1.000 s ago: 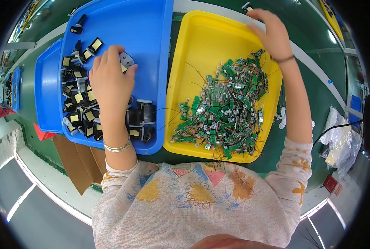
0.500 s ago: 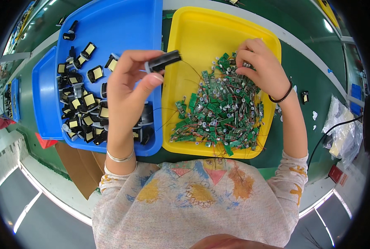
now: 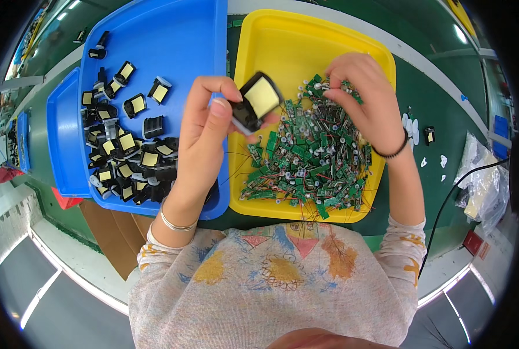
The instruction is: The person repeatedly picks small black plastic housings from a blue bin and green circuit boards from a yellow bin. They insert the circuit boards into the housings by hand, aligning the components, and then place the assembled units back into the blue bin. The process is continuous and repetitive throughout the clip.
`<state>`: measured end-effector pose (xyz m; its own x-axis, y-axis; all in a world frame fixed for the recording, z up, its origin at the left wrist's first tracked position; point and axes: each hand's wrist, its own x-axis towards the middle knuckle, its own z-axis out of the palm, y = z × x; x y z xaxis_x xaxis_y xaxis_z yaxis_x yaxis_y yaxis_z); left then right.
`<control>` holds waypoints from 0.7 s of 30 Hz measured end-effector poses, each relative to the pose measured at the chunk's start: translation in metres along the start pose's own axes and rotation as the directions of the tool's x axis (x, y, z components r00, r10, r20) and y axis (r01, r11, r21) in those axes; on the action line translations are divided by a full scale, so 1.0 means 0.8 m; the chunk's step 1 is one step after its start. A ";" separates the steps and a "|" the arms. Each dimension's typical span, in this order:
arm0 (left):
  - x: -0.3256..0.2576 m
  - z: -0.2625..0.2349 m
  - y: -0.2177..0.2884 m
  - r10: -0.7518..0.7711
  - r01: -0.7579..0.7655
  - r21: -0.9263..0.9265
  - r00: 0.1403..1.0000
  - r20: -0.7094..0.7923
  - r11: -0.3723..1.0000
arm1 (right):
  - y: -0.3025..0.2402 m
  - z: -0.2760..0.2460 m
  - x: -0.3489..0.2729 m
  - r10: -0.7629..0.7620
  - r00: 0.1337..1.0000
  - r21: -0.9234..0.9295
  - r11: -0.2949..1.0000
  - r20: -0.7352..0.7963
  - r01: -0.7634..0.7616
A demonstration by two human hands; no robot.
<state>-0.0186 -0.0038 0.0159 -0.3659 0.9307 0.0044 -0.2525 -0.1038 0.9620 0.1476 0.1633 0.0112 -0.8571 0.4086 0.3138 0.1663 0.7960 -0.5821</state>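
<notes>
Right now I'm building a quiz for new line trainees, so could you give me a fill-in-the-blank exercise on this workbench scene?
1. The left hand holds a black part with a pale yellow face above the gap between the two ____.
2. The green circuit boards lie heaped in the ____ tray.
3. The other black parts lie in the ____ tray.
4. The right hand reaches into the heap of ____.

Missing words: trays; yellow; blue; circuit boards
</notes>
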 end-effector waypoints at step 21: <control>0.001 0.008 -0.020 0.232 -0.253 0.353 0.967 0.102 0.901 | -0.071 0.040 -0.018 0.235 0.950 0.742 0.671 -0.207 -0.004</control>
<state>-0.0091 0.0011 0.0024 -0.3213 0.9119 0.2552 0.1812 -0.2053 0.9618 0.1353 0.0981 0.0159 -0.6739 0.6676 0.3164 -0.2462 0.2009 -0.9482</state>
